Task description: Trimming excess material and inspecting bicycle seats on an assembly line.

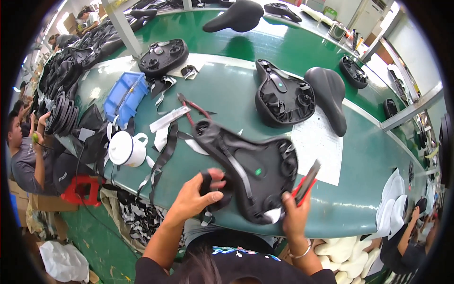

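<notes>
An upturned black bicycle saddle lies in front of me, its hollow underside showing with a small green sticker. My right hand is closed around a red-handled utility knife, its grey blade pointing up and away. The same hand is against the saddle's near right edge, by a white scrap. To the left of the saddle, my left hand is curled around a black strip of cover material; its fingers are slightly blurred. Red-handled pincers lie beyond the saddle's nose.
Upturned saddles and an upright one stand farther back. At left are a blue bin, a white enamel mug and black offcuts. A paper sheet lies right. A person sits at far left.
</notes>
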Tool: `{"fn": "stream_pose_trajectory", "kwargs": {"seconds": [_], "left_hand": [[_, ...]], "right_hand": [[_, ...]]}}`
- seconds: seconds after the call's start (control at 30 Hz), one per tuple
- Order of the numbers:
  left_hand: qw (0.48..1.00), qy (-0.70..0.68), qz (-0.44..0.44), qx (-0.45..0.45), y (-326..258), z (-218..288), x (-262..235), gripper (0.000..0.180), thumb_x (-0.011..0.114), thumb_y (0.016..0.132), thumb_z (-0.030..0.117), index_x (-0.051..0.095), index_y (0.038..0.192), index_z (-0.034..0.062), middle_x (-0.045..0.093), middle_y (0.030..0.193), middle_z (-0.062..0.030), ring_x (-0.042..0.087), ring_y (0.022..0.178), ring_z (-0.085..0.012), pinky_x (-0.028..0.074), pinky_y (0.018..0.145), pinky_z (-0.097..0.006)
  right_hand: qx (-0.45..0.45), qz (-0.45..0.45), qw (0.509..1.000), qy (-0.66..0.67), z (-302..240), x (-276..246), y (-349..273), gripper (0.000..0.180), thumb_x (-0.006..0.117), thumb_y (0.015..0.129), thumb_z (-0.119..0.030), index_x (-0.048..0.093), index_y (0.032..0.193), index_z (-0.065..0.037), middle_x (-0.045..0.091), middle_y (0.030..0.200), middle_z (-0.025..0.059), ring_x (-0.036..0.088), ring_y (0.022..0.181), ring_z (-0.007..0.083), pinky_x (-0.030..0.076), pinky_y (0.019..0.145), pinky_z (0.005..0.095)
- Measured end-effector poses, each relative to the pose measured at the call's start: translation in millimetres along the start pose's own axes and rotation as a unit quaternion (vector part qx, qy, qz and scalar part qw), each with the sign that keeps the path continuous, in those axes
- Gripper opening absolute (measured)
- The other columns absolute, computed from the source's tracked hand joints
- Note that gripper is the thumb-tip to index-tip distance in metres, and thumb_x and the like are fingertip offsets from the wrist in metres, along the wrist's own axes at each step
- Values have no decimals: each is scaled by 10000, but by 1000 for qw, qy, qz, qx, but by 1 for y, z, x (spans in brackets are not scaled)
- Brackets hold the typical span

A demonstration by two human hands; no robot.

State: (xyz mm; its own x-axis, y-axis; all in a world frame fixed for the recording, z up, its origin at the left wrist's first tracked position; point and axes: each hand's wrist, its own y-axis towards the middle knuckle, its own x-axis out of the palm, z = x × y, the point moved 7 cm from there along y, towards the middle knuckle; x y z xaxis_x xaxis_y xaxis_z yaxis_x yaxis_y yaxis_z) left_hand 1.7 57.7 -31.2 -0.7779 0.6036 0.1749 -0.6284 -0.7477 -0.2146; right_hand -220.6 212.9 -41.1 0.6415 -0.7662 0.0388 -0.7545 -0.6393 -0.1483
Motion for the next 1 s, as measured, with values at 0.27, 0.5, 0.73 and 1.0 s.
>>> {"fn": "stream_pose_trajectory", "kwargs": {"seconds": [0.27, 0.5, 0.73, 1.0], "left_hand": [[995, -74, 63, -21, 38, 18, -30, 505, 609, 786, 221, 473, 1205, -25, 541, 1017, -66, 511, 951, -149, 423, 854, -285], [987, 155, 8, -46, 67, 58, -7, 452, 625, 777, 274, 530, 1077, -50, 578, 959, -76, 540, 870, -141, 446, 784, -283], [985, 158, 49, -55, 60, 40, -24, 459, 640, 755, 291, 556, 1029, -67, 607, 896, -85, 561, 801, -145, 465, 749, -290], [977, 23, 210, -23, 0, 14, -46, 453, 630, 809, 304, 523, 1049, -65, 560, 920, -58, 506, 823, -117, 440, 740, -262]], "right_hand": [[41, -215, 970, -109, -9, -7, -17, 399, 704, 793, -76, 538, 1154, -34, 590, 765, 37, 602, 670, 128, 495, 561, 256], [-465, -313, 654, -508, -85, 36, 0, 626, 661, 766, -46, 457, 1347, -156, 566, 770, 95, 551, 569, 228, 456, 489, 321], [-298, -260, 738, -547, -32, 19, -55, 670, 648, 796, -47, 386, 1402, -161, 538, 720, 114, 554, 566, 285, 446, 485, 397], [-190, -256, 866, -385, -33, 12, -80, 614, 639, 829, -47, 379, 1384, -81, 627, 1027, 206, 666, 746, 286, 529, 639, 341]]}}
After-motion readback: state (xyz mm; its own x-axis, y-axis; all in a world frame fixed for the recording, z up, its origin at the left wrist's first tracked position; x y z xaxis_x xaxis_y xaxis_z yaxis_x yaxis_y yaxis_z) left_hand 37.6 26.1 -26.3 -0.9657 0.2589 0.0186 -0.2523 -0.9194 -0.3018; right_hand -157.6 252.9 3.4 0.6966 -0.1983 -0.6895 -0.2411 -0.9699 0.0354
